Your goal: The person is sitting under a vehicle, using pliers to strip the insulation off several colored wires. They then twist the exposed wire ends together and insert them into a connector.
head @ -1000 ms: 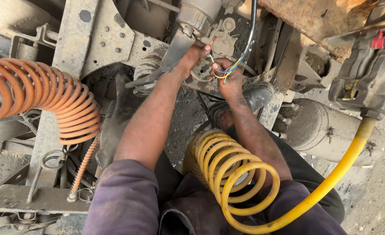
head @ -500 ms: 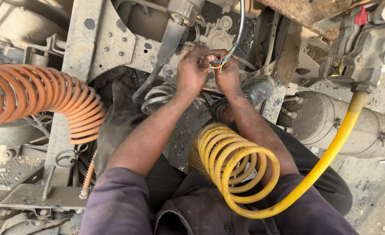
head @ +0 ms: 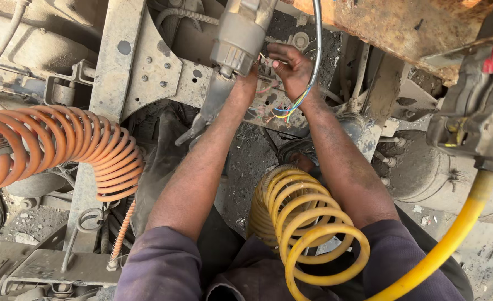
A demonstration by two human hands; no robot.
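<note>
Both my arms reach up to a dirty grey truck frame plate (head: 146, 72). My right hand (head: 294, 69) pinches thin wire ends against the plate. A grey cable (head: 317, 39) comes down from the top past that wrist and splits into coloured wires (head: 285, 110). Of my left hand (head: 247, 83) only the heel and wrist show. Its fingers are hidden behind a grey plug housing (head: 238, 33) that hangs in front of them. Whether they grip anything cannot be seen.
An orange coiled hose (head: 62, 145) stretches in from the left. A yellow coiled hose (head: 302, 223) lies between my arms, and its straight end (head: 453, 239) rises to a grey fitting (head: 475, 128) at the right. A rusty beam (head: 402, 28) is overhead.
Both hands have moved higher on the frame plate, towards the grey plug housing. The view has closed in on them. The hoses lie as before.
</note>
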